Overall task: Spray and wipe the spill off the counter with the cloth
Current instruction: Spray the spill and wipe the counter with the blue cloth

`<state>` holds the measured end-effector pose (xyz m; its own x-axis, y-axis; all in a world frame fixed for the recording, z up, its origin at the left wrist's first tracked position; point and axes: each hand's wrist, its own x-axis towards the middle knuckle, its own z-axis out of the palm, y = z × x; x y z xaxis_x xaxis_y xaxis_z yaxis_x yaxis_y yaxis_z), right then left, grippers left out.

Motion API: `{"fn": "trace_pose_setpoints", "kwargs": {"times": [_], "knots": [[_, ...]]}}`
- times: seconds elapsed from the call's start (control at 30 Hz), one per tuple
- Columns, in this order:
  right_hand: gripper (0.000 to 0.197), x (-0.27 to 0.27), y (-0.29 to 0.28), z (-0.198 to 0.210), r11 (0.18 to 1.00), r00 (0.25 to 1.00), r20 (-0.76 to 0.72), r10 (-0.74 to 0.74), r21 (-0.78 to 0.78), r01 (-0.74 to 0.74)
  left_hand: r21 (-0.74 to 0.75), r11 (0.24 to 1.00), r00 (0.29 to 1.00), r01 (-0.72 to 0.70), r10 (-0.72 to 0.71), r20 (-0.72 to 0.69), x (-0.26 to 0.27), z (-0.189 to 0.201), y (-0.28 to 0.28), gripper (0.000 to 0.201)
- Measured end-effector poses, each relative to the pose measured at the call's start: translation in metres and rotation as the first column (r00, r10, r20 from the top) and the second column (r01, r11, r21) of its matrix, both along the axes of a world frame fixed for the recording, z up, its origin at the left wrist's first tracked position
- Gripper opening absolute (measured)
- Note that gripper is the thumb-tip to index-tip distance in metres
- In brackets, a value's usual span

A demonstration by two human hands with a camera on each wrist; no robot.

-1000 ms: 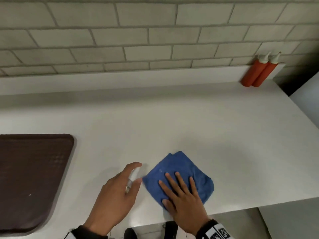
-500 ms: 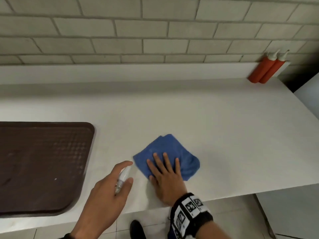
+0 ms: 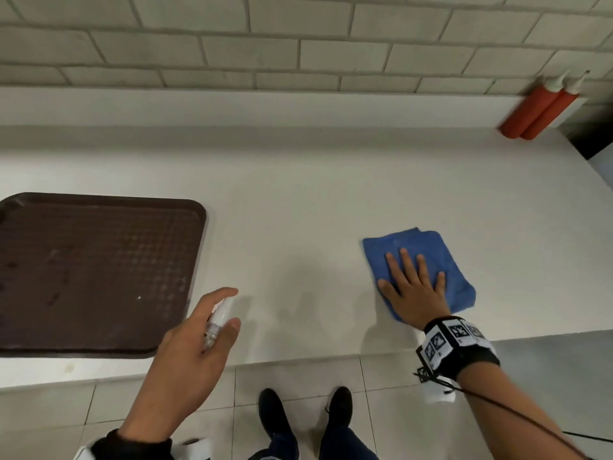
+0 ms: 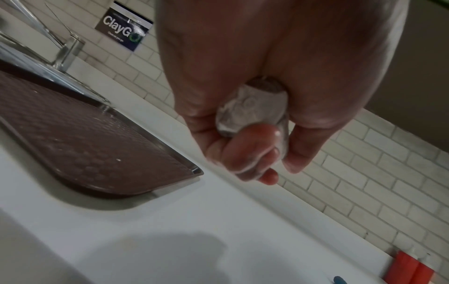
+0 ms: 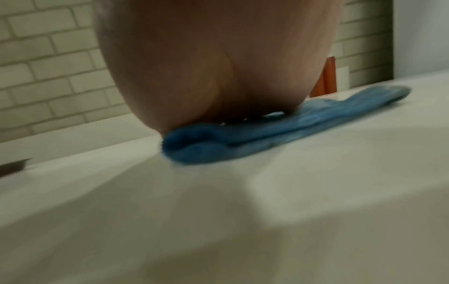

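A folded blue cloth lies on the white counter, right of centre near the front edge. My right hand presses flat on it with straight, spread fingers; the right wrist view shows the palm bearing down on the cloth. My left hand hovers over the counter's front edge and grips a small clear spray bottle, index finger over its top. In the left wrist view the fingers curl round the bottle. No spill shows on the counter.
A dark brown tray sits at the left of the counter, close to my left hand. Two red squeeze bottles stand at the back right by the brick wall. The counter ends at the right; tiled floor and shoes show below.
My right hand has slid the cloth to the right, away from the left hand. The left hand still holds the spray bottle beside the tray. The head view has shifted.
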<state>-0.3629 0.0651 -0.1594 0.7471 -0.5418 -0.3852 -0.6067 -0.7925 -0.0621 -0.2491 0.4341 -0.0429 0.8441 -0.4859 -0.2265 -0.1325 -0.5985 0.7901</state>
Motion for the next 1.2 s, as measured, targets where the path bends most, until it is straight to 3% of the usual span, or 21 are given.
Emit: {"fn": "trace_pose_setpoints", "kwargs": {"times": [0.13,0.3,0.43,0.6,0.7,0.8,0.9,0.97,1.1,1.2], "knots": [[0.082,0.004,0.071,-0.007,0.992,0.991,0.043,0.128,-0.002,-0.128,0.002,1.000,1.000,-0.021,0.021,0.010,-0.014,0.000,0.001,0.036],[0.057,-0.020,0.154,-0.017,0.907,0.877,0.235,0.418,-0.054,-0.418,-0.010,0.999,0.998,-0.035,0.035,0.048,-0.037,0.001,-0.016,0.035],[0.056,-0.042,0.105,-0.016,0.938,0.911,0.230,0.342,-0.019,-0.347,0.006,1.000,0.999,-0.006,0.005,0.041,-0.058,0.008,-0.034,0.034],[0.063,-0.058,-0.008,-0.012,0.999,0.992,0.126,0.028,-0.025,-0.025,0.022,0.998,0.997,-0.058,0.056,0.058,-0.074,0.016,-0.044,0.034],[0.060,-0.037,-0.010,-0.012,0.994,0.991,0.080,-0.109,0.035,0.107,0.063,0.993,0.986,-0.101,0.092,0.136,-0.067,0.021,-0.047,0.035],[0.065,-0.035,0.039,-0.016,0.999,0.985,0.173,0.024,0.017,-0.027,0.048,0.984,0.968,-0.172,0.160,0.196,-0.058,0.029,-0.051,0.036],[0.060,-0.055,0.087,-0.021,0.973,0.934,0.277,0.224,-0.001,-0.233,0.026,0.979,0.963,-0.203,0.195,0.188,-0.056,0.031,-0.062,0.037],[0.058,-0.060,0.099,-0.020,0.955,0.911,0.301,0.281,0.004,-0.296,0.018,0.977,0.964,-0.211,0.205,0.171,-0.058,0.029,-0.070,0.037],[0.058,-0.041,0.069,-0.024,0.952,0.922,0.269,0.280,0.047,-0.303,0.042,0.978,0.970,-0.205,0.197,0.141,-0.058,0.024,-0.082,0.037],[0.067,-0.005,0.027,-0.019,0.978,0.958,0.217,0.188,0.050,-0.203,0.063,0.972,0.969,-0.225,0.216,0.117,-0.044,0.025,-0.086,0.042]]}}
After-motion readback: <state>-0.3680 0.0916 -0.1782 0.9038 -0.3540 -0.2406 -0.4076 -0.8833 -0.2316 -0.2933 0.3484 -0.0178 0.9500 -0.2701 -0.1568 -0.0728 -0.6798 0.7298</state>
